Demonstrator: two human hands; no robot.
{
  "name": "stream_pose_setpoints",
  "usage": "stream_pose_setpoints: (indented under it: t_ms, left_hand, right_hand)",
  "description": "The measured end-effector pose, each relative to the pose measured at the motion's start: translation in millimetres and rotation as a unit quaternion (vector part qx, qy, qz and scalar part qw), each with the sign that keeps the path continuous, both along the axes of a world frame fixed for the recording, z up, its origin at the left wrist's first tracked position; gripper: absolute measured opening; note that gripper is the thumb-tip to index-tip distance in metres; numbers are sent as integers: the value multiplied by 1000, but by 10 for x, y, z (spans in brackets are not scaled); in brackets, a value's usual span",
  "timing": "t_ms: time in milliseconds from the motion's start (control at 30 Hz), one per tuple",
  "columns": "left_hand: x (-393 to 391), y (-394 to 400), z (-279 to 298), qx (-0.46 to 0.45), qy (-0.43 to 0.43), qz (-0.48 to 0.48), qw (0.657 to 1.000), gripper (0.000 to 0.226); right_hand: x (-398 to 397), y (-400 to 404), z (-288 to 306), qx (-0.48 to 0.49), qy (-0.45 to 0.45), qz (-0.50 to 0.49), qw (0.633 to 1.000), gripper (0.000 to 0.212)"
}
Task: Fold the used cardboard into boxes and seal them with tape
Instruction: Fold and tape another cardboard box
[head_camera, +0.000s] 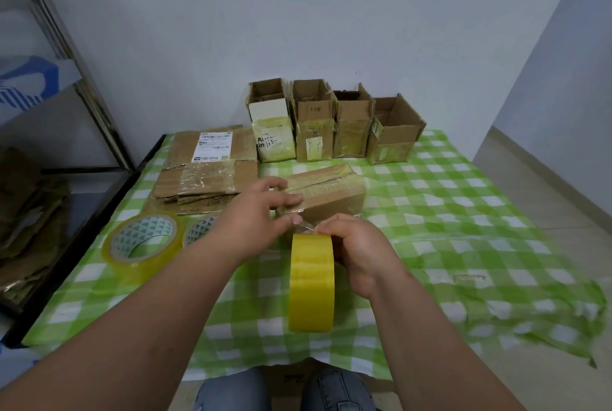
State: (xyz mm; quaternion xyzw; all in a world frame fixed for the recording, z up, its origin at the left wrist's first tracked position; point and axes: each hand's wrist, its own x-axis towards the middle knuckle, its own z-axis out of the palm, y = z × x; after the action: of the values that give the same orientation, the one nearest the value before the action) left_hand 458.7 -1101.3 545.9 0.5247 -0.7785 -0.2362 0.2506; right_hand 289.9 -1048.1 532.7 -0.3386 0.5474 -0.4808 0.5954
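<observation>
Head view: four open boxes (334, 122) far, flattened cardboard (205, 178) left, spare tape rolls (142, 245) near-left on checked surface (463, 212); right hand (361, 251) fingers grip yellow tape roll (311, 281), left hand (261, 212) fingers pinch its strip at the box (328, 195).

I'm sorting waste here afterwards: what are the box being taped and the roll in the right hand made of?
The box looks like brown corrugated cardboard, matte, with glossy old tape strips. The roll looks like translucent yellowish plastic packing tape: shiny, and its pulled end is clear. Its core is hidden.
</observation>
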Motion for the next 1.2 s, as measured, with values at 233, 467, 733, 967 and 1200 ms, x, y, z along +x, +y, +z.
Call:
stream_pose_setpoints:
  t_ms: [233,467,733,967,1200]
  left_hand:
    - [-56,-24,-88,-55,-20,11,998,36]
    - [-65,-17,-121,-71,-4,0,997,34]
    - [-43,-13,-70,-113,-61,-5,992,33]
    - [201,-124,-83,-37,27,23,999,34]
    - [48,-68,-192,111,175,133,969,51]
  right_hand:
    - [-44,29,-22,6,-19,-9,1000,15]
    - [-52,39,-4,-22,-52,-39,998,21]
    - [-143,41,50,-50,-93,-121,987,19]
    - [-415,57,91,-74,-83,-194,975,21]
    - [-275,-46,71,-59,-83,-131,986,24]
